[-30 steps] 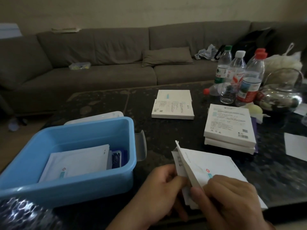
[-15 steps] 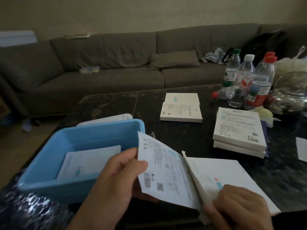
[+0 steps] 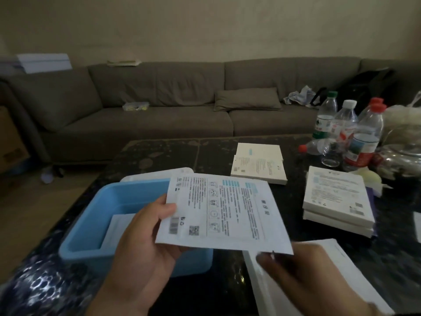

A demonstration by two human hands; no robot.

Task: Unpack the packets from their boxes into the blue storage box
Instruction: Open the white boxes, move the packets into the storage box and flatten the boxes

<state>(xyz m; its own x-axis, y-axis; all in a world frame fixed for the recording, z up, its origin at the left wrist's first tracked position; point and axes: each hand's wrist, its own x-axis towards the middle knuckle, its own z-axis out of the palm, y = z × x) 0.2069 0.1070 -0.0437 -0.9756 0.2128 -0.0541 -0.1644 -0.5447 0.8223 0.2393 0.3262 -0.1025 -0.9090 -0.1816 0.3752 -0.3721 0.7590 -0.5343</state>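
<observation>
My left hand [image 3: 143, 242] grips a flat white packet [image 3: 225, 213] by its left edge, printed side up, above the right end of the blue storage box [image 3: 91, 226]. A white packet [image 3: 119, 226] lies inside the blue box. My right hand [image 3: 303, 277] rests on the opened white box [image 3: 337, 270] at the table's near edge, fingers curled on it, just under the packet's right corner. More white boxes wait on the table: a pair [image 3: 258, 163] in the middle and a stack of two [image 3: 337, 199] at the right.
The box's white lid [image 3: 145, 176] lies behind it. Several water bottles [image 3: 348, 133] and a glass teapot [image 3: 403, 156] crowd the table's far right. A white paper [image 3: 418, 224] lies at the right edge. A grey sofa [image 3: 159, 106] runs behind the dark table [image 3: 205, 156].
My left hand has drawn the packet out of the opened box and lifted it up and left, over the blue box. The right hand stays on the opened box. The view tilted up.
</observation>
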